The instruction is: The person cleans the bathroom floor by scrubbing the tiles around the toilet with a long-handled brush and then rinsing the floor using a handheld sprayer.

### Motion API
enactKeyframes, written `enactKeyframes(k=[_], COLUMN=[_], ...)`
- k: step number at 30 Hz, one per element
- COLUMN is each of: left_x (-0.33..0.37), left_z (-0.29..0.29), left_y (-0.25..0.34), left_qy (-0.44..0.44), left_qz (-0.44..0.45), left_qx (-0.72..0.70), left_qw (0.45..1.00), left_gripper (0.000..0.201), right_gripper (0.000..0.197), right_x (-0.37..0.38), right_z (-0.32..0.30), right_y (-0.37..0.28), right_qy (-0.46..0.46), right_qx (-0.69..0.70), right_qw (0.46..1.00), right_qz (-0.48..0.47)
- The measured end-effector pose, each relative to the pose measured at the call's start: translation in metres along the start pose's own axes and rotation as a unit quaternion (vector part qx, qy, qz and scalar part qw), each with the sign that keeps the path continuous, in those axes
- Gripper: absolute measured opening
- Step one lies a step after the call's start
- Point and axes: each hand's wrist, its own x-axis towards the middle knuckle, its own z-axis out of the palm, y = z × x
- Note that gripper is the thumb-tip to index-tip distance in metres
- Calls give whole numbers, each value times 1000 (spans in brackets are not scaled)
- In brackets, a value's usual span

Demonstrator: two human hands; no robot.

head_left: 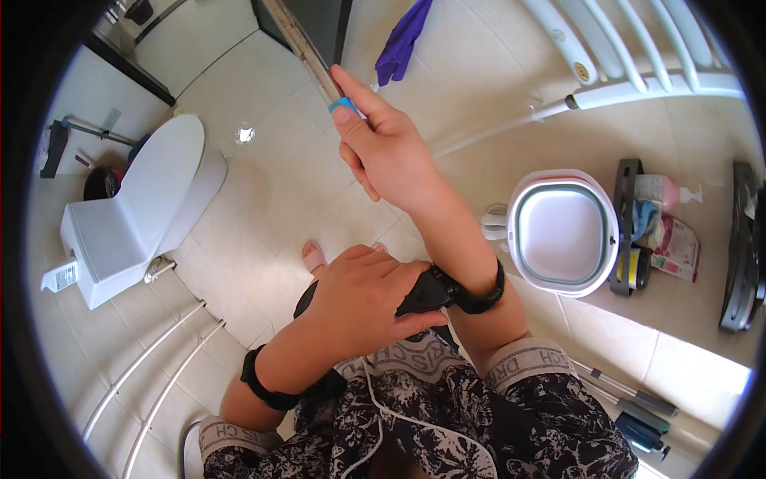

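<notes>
My right hand [387,148] is closed around the blue end [346,106] of a long, narrow, brown-stained bar [303,49], which runs up and out of view at the top. Its exact kind cannot be told. Below it, my left hand [355,299] reaches across to my right wrist. Its thumb and fingers lie on either side of a black wrist device [427,292] fixed to a black strap [483,299]. Part of the device is hidden by the fingers. Another black strap [267,383] circles my left wrist.
On the left stands a white toilet [163,184] with its lid down, near curved white rails [152,375]. A white basin [562,231] is at the right, beside bottles in a black rack [626,223]. A purple cloth [401,44] hangs ahead, left of a white radiator [630,48].
</notes>
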Motion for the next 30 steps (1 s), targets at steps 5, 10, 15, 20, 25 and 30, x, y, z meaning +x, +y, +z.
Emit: enactKeyframes(k=[5, 10, 15, 20, 25, 30], left_x=[11, 25, 52, 19, -47, -75], left_z=[-1, 4, 22, 36, 132, 219], left_y=[17, 22, -44, -147, -203, -249], left_qy=[-9, -47, -232, 189, 274, 212], left_qz=[34, 38, -189, -414, -546, -627], left_qx=[27, 35, -255, -392, -419, -453], left_qw=[999, 998, 919, 800, 673, 596], left_gripper=[47, 47, 39, 30, 33, 29], right_gripper=[48, 48, 48, 49, 50, 48], right_x=[-7, -15, -16, -53, -141, -165], right_z=[-11, -32, -90, -138, -201, -205], right_y=[-8, -3, 66, 201, 381, 456], right_qy=[-6, -6, 12, 98, 146, 156], right_qx=[-12, 9, -6, -21, -115, -77], right_qw=[999, 999, 994, 957, 882, 823], right_qz=[-34, 34, 109, 272, 434, 541])
